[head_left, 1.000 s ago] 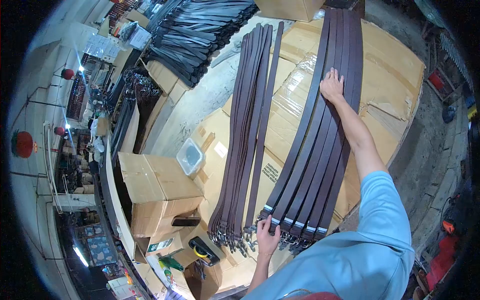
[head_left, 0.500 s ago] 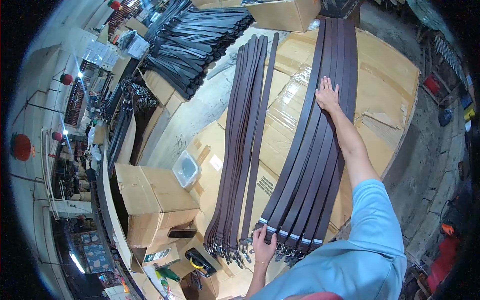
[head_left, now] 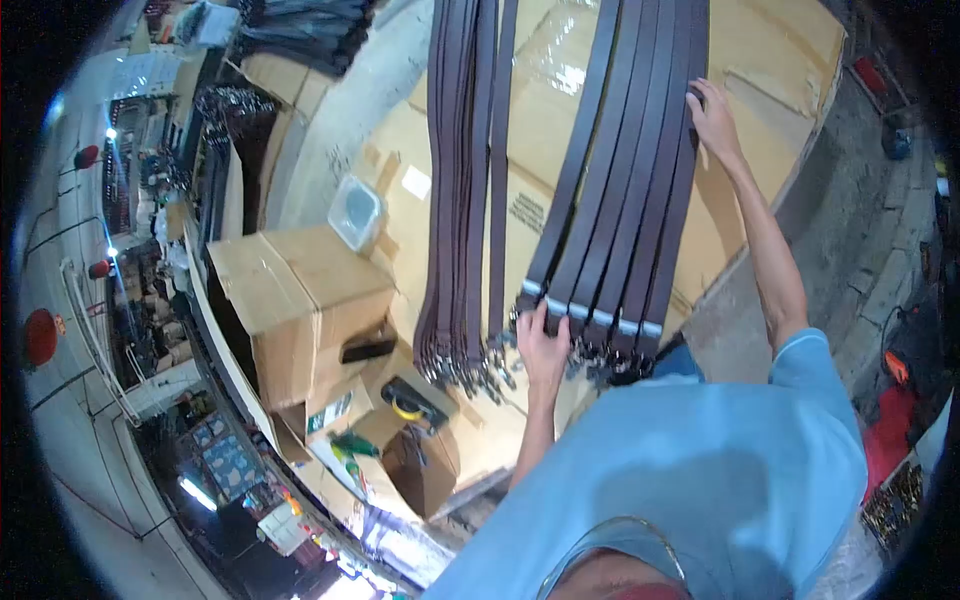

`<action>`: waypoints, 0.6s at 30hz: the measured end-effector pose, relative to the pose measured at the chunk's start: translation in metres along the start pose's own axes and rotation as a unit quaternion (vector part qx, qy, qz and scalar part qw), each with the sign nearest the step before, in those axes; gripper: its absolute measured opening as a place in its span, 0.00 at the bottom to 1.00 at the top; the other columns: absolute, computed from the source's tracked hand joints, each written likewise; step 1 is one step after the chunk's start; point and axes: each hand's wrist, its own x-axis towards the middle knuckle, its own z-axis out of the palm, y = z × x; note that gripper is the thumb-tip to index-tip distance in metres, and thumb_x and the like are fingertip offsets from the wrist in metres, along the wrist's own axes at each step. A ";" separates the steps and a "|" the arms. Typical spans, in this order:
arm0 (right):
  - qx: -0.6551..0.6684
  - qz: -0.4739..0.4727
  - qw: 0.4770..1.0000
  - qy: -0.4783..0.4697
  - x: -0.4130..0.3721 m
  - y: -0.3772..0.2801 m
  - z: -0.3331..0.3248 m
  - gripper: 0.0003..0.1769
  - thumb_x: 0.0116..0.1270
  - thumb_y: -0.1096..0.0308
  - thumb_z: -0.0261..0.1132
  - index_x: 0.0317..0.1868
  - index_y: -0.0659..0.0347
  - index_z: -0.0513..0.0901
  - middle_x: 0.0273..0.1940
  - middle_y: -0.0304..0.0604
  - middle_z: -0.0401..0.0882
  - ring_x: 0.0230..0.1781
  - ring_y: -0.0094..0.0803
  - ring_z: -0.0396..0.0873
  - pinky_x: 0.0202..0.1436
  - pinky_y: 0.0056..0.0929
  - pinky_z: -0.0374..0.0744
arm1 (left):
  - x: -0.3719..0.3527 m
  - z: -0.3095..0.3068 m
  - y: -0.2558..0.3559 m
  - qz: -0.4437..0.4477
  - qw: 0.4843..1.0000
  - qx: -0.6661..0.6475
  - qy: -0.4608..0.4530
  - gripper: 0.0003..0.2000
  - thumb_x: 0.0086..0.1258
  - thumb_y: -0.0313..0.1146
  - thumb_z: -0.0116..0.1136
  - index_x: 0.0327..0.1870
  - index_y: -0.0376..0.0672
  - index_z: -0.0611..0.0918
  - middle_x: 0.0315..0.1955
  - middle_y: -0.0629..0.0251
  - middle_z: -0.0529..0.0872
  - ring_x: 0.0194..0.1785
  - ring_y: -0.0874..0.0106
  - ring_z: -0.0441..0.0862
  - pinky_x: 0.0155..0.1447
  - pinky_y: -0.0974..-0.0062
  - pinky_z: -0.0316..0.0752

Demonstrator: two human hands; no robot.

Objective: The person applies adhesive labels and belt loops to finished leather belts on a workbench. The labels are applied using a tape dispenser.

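Dark brown belts [head_left: 622, 170] lie side by side on flattened cardboard [head_left: 745, 130], with pale bands near their buckles [head_left: 600, 352]. My left hand [head_left: 543, 345] rests at the buckle end of the leftmost belts, fingers apart, touching them near the pale bands. Along the right edge of the same row, my right hand [head_left: 712, 118] touches the outermost belt with bent fingertips, its fingers apart. A second bunch of brown belts [head_left: 458, 180] lies to the left, its buckles gathered at the lower end, with a single belt [head_left: 499, 170] beside it.
A cardboard box [head_left: 300, 280] stands at the left, near a clear plastic tub [head_left: 357, 212]. Below are a black and yellow tape-like object [head_left: 412, 403] and a small open box [head_left: 425, 470]. Black belts [head_left: 305, 35] are piled at the upper left.
My right hand has left the top of the belts and moved to their right edge. My left hand stays at the buckle end. The view has shifted downward, showing more of my shirt.
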 end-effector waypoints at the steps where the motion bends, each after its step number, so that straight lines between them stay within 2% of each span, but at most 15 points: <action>1: -0.002 0.004 1.000 -0.014 -0.029 0.000 -0.008 0.20 0.68 0.60 0.54 0.53 0.64 0.76 0.59 0.55 0.70 0.59 0.48 0.69 0.64 0.37 0.66 | -0.001 0.002 -0.003 0.002 1.000 0.008 -0.004 0.21 0.52 0.32 0.68 0.48 0.36 0.81 0.37 0.53 0.78 0.40 0.58 0.78 0.45 0.67 0.74; 3: -0.001 0.053 0.995 -0.080 -0.082 -0.001 -0.025 0.18 0.67 0.62 0.56 0.52 0.63 0.76 0.56 0.54 0.71 0.58 0.48 0.70 0.62 0.38 0.67 | -0.002 0.003 -0.004 0.019 1.000 0.012 0.011 0.21 0.52 0.33 0.69 0.48 0.35 0.81 0.39 0.54 0.77 0.42 0.58 0.77 0.46 0.67 0.74; 5: 0.011 0.086 0.992 -0.093 -0.136 -0.015 -0.037 0.18 0.66 0.62 0.56 0.52 0.64 0.76 0.55 0.54 0.72 0.57 0.48 0.70 0.62 0.38 0.67 | -0.002 0.004 -0.004 -0.008 0.999 0.029 -0.015 0.23 0.52 0.34 0.69 0.49 0.35 0.80 0.41 0.54 0.76 0.45 0.58 0.75 0.49 0.67 0.72; 6: 0.025 0.117 0.988 -0.100 -0.161 -0.023 -0.041 0.18 0.66 0.63 0.57 0.52 0.64 0.76 0.54 0.53 0.72 0.56 0.48 0.71 0.61 0.38 0.67 | -0.001 0.003 -0.004 -0.019 0.999 0.019 -0.041 0.22 0.53 0.33 0.67 0.50 0.34 0.79 0.41 0.53 0.72 0.48 0.56 0.71 0.53 0.64 0.68; 9: 0.033 0.113 0.984 -0.136 -0.219 -0.036 -0.043 0.17 0.65 0.64 0.58 0.51 0.64 0.77 0.53 0.53 0.73 0.55 0.48 0.71 0.61 0.38 0.68 | 0.002 0.001 -0.009 0.025 0.996 0.057 -0.058 0.24 0.55 0.32 0.63 0.54 0.33 0.76 0.41 0.50 0.72 0.48 0.54 0.70 0.55 0.61 0.67; 11: 0.035 0.109 0.983 -0.140 -0.249 -0.038 -0.039 0.17 0.65 0.64 0.58 0.51 0.63 0.77 0.51 0.53 0.74 0.54 0.48 0.72 0.59 0.38 0.69 | 0.002 -0.002 -0.017 0.035 0.998 -0.001 -0.054 0.26 0.54 0.30 0.59 0.57 0.33 0.72 0.43 0.49 0.73 0.48 0.52 0.70 0.56 0.60 0.66; 12: 0.051 0.124 0.978 -0.159 -0.260 -0.042 -0.041 0.17 0.65 0.64 0.58 0.50 0.64 0.77 0.50 0.52 0.74 0.54 0.48 0.72 0.59 0.38 0.69 | 0.005 -0.006 -0.022 0.006 0.996 -0.040 -0.079 0.28 0.54 0.29 0.58 0.60 0.33 0.69 0.44 0.49 0.73 0.49 0.53 0.71 0.57 0.61 0.67; 13: 0.068 0.137 0.973 -0.174 -0.266 -0.045 -0.041 0.16 0.65 0.64 0.58 0.50 0.64 0.77 0.50 0.52 0.75 0.54 0.47 0.72 0.59 0.37 0.69 | 0.002 -0.011 -0.023 -0.017 0.996 -0.066 -0.060 0.27 0.54 0.27 0.59 0.58 0.35 0.71 0.42 0.53 0.78 0.44 0.60 0.77 0.52 0.67 0.72; 15: 0.069 0.133 0.972 -0.181 -0.275 -0.047 -0.046 0.16 0.65 0.65 0.58 0.49 0.64 0.77 0.48 0.52 0.75 0.53 0.47 0.73 0.58 0.37 0.69 | -0.002 -0.014 -0.038 0.043 0.998 -0.046 -0.010 0.25 0.53 0.27 0.61 0.56 0.35 0.74 0.41 0.55 0.78 0.43 0.62 0.77 0.50 0.68 0.73; 18: 0.071 0.126 0.970 -0.197 -0.282 -0.048 -0.053 0.15 0.64 0.65 0.58 0.48 0.64 0.78 0.48 0.52 0.75 0.53 0.46 0.73 0.57 0.37 0.70 | -0.010 -0.018 -0.048 0.055 0.998 -0.030 -0.029 0.24 0.51 0.29 0.65 0.51 0.35 0.77 0.40 0.56 0.79 0.42 0.62 0.77 0.49 0.68 0.74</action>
